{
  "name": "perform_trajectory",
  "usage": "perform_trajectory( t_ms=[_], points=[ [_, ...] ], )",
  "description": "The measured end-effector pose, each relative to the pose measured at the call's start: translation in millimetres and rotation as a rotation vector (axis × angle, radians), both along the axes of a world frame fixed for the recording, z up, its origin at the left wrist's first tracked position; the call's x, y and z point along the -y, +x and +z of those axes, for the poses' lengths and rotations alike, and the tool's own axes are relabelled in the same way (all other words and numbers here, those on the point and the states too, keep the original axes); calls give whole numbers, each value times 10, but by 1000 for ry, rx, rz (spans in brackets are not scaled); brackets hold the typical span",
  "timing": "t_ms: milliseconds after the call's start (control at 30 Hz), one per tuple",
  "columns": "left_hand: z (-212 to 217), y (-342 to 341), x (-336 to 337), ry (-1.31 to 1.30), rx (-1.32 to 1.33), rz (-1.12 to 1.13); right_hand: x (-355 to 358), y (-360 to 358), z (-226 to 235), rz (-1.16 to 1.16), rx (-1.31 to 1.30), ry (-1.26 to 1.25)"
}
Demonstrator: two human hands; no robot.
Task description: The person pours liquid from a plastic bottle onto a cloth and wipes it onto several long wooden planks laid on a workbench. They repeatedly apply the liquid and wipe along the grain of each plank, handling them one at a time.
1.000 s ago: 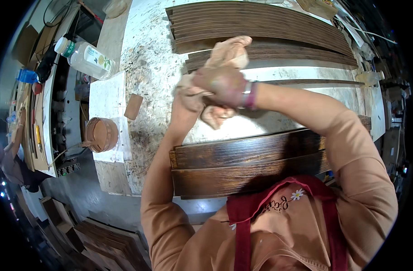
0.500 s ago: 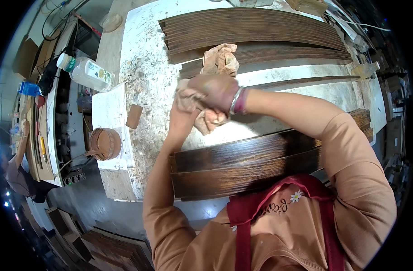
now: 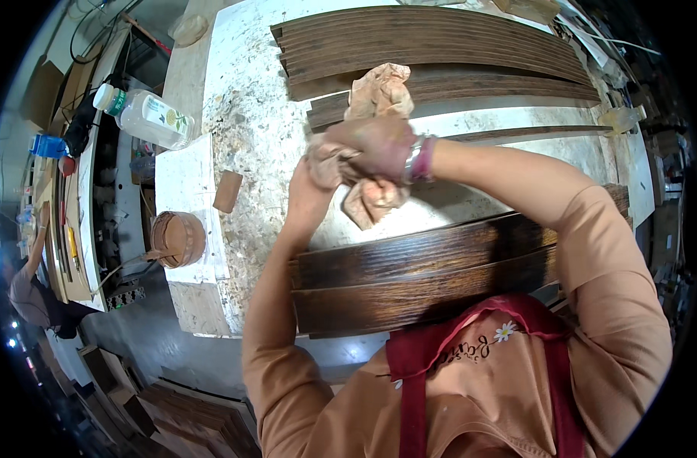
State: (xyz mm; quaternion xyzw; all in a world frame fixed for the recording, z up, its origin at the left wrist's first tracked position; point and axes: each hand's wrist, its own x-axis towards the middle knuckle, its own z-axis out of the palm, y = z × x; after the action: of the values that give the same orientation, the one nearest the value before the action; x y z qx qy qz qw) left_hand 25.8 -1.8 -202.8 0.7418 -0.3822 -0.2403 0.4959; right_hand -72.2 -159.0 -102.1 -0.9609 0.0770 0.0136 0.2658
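Your right hand [image 3: 375, 145] is in the middle of the frame, closed tight on a soft, pinkish tan cloth [image 3: 380, 90]. Some cloth pokes out above your hand, and some hangs out below it. Your left hand [image 3: 309, 200] is just to the left, touching the same bunch of cloth. The cloth hides most of your left fingers, so I cannot tell if that grip is open or closed. You have a shiny bracelet [image 3: 418, 158] on your right wrist.

The cloth is up over the table [image 3: 249, 114], between two lots of wood. Near the top of the frame, long brown strips [image 3: 432, 46] lie side by side. One thin strip [image 3: 524, 132] lies apart, right of your right hand. Below your hands, close to your red apron [image 3: 405, 355], are two wide dark boards [image 3: 409, 259] with a shine on them.

On the left side of the table there is a small brown block [image 3: 227, 191], a round brown tub [image 3: 182, 235] and a clear bottle [image 3: 154, 118] with a white cap. At the far left of the frame, another person [image 3: 32, 294] has an arm out over a shelf [image 3: 77, 252].
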Motion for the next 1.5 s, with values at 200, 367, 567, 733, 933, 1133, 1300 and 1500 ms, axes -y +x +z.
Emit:
perform_trajectory(
  t_ms=[200,367,567,733,933,1133,1300,1500],
  points=[
    [104,1,84,72,241,-105,23,16,-136,-85,-4,-99],
    [34,58,58,27,272,-168,418,-369,-89,-58,172,20],
    [87,-14,19,143,413,-193,68,-230,-213,211,316,-235],
    [205,-35,59,-63,-402,-11,114,-248,-337,232,235,-113],
    [191,-44,98,216,102,-67,131,-325,-403,222,198,-108],
    [68,17,37,134,129,-67,176,-322,-206,377,479,-220],
    [117,25,68,-100,153,-225,-115,-108,-446,220,412,-97],
    [-129,112,47,90,480,-192,286,-564,-418,131,444,-38]
  ],
)
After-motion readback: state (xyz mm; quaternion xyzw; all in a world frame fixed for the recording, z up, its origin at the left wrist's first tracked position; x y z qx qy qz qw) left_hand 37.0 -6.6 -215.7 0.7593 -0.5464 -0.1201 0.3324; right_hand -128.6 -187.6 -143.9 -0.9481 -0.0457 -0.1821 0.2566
